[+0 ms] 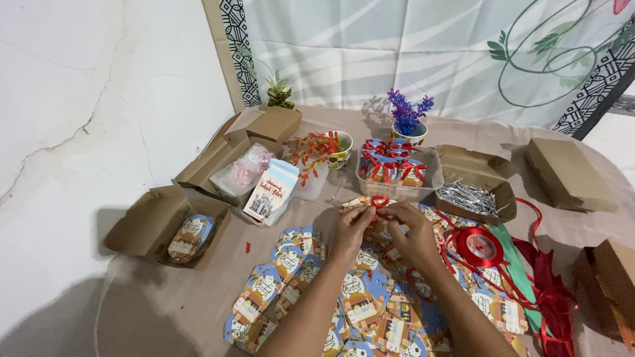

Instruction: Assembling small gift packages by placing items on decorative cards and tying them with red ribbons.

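a: left hand (350,228) and right hand (413,231) meet above the worktop (165,311), fingers of both pinched on a red ribbon bow (380,201) atop a small printed box (360,203), held raised so the loops stay free.

b: room?

a: tight. printed cards (297,277) below, ribbon spool (479,246) just right, clear tray of finished boxes (395,168) beyond. bare cloth only at near left.

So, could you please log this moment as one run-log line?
left hand: pinching red ribbon bow | right hand: on same bow | below: printed gift packets | right: ribbon spool
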